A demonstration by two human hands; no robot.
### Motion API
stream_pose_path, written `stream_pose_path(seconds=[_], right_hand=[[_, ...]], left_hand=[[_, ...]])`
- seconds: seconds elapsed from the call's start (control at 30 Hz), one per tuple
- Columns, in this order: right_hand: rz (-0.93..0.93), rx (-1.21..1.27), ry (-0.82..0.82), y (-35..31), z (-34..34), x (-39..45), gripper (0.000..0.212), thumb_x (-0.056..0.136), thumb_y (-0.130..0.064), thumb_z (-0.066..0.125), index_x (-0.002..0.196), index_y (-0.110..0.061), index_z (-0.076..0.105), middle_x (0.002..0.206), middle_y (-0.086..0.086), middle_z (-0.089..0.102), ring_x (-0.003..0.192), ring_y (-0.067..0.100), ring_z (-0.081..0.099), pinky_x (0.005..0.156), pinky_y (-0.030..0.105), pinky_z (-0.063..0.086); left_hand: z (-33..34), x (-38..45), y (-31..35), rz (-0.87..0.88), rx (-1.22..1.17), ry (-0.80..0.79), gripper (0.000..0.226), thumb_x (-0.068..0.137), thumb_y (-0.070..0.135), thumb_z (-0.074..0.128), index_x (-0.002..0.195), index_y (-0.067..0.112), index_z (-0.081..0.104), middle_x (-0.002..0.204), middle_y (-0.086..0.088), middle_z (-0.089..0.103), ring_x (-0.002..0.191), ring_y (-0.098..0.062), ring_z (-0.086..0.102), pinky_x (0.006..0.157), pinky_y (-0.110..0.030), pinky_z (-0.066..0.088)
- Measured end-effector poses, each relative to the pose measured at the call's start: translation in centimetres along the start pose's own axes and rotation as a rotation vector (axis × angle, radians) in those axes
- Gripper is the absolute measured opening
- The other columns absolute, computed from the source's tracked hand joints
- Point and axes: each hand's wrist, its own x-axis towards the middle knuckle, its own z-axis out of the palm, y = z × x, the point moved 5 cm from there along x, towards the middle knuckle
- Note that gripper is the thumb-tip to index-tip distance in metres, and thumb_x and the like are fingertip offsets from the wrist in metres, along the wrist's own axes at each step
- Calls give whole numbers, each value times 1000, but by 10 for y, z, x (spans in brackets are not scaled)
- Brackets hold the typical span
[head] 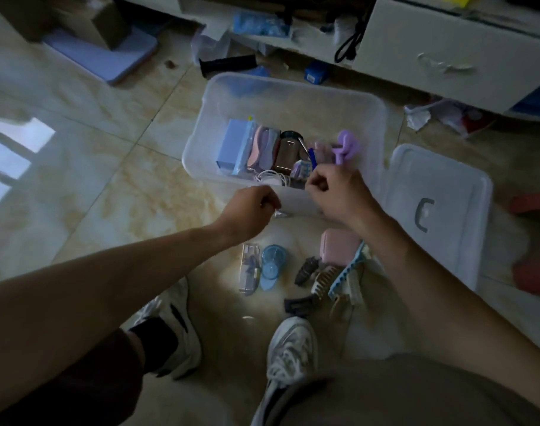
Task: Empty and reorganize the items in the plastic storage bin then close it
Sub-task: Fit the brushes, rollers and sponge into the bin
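Note:
The clear plastic bin (293, 87) stands open on the tiled floor. Its near left part holds a blue box (231, 142), a pink pouch (261, 146), a dark jar (288, 152) and a white cable (271, 176). The bin's lid (440, 210) lies flat to its right. My right hand (339, 195) hovers over the bin's near rim and grips a blurred purple plastic item (347, 146) that sticks up from its fingers. My left hand (250, 207) is curled just outside the near wall, pinching something small and clear (279, 214).
Between my shoes on the floor lie a clear tool pack (248, 269), a blue round container (273, 262), a dark hair claw (305, 269), a pink case (336, 244) and combs (345, 272). White cabinets (446, 50) and clutter stand behind the bin; a black roller (228, 64) lies there.

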Motion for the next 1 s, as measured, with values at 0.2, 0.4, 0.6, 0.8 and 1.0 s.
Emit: stream_pose_path(seconds=[0.2, 0.4, 0.6, 0.8, 1.0], right_hand=[[222, 29, -524, 33, 104, -26, 14, 95, -20, 63, 105, -12, 68, 101, 8, 72, 86, 22, 71, 81, 42, 61], [447, -43, -665, 67, 213, -26, 49, 97, -23, 58, 141, -6, 43, 135, 18, 56, 119, 32, 58, 96, 38, 50], [623, 15, -430, 74, 248, -30, 82, 100, -32, 56, 154, 3, 5, 146, 26, 42, 129, 38, 49, 98, 36, 43], [665, 94, -355, 84, 260, -34, 93, 85, -38, 76, 149, 4, 22, 152, 23, 36, 140, 37, 36, 112, 44, 36], [795, 230, -377, 95, 255, -39, 55, 83, -37, 76, 126, -5, 63, 120, 14, 68, 109, 29, 66, 77, 27, 50]], left_hand=[[38, -5, -85, -306, 219, -329, 26, 94, 12, 48, 108, 7, 69, 107, -12, 71, 92, -29, 70, 81, -35, 58], [87, -3, -149, -460, 180, -492, 33, 90, 32, 68, 113, 11, 61, 101, -1, 62, 88, -22, 67, 62, -25, 57], [126, -3, -176, -540, -93, -324, 29, 74, 38, 84, 76, 29, 57, 79, 2, 65, 72, -12, 63, 60, -30, 56], [142, 1, -189, -684, -206, -259, 31, 64, 34, 89, 84, 14, 76, 82, -4, 73, 76, -17, 68, 64, -27, 55], [146, 3, -188, -636, -133, -181, 22, 76, 25, 74, 95, 14, 71, 82, 1, 66, 78, -16, 62, 60, -23, 45]])
